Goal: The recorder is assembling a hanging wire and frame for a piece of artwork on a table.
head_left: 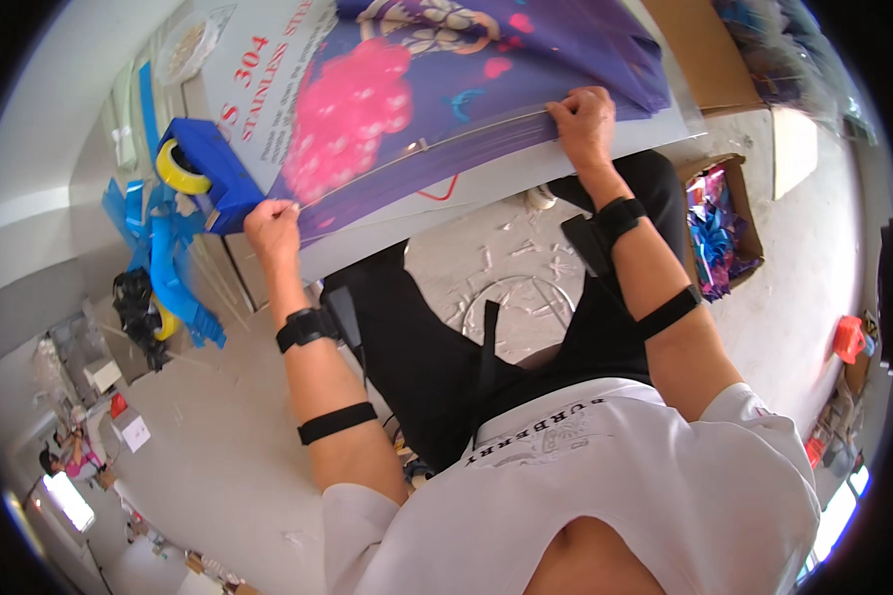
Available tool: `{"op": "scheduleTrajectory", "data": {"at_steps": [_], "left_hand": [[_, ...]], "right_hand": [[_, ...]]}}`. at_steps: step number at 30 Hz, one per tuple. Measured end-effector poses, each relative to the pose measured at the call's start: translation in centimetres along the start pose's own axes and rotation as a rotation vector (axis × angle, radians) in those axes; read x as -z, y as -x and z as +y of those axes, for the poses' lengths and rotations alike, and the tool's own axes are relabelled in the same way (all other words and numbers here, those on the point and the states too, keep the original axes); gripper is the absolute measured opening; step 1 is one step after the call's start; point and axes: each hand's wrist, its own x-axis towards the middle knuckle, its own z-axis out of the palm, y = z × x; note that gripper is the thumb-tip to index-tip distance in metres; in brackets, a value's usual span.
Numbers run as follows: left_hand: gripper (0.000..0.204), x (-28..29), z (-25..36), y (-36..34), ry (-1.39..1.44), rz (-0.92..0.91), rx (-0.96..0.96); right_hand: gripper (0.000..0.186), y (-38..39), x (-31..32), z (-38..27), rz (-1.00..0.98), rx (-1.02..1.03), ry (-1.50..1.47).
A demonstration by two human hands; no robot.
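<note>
A thin rod [427, 147] lies across the near edge of the purple printed sheet [526, 59], pinched at its ends by the left hand [273, 230] and the right hand [583, 117], fingers clenched on it. It looks placed but not yet fixed, with the tape dispenser [206, 171] untouched just beside the left hand. The sheet overhangs the table [526, 174] edge toward the knees. Open floor lies to the left; a cardboard box [719, 223] of shiny scraps crowds the right.

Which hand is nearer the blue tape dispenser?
Left. The left hand is just right of the blue tape dispenser; the right hand is far across the purple sheet.
</note>
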Motion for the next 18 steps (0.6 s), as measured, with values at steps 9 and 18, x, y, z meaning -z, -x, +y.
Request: {"op": "scheduleTrajectory", "data": {"at_steps": [9,18], "left_hand": [[0.009,-0.4,2.5,1.5,-0.209,0.056,-0.056],[0.008,-0.8,2.5,1.4,-0.271,0.073,-0.056]], "right_hand": [[0.019,0.2,0.1,-0.3,-0.022,-0.021,0.046],[0.019,0.1,0.3,-0.4,-0.052,-0.017,0.051]]}}
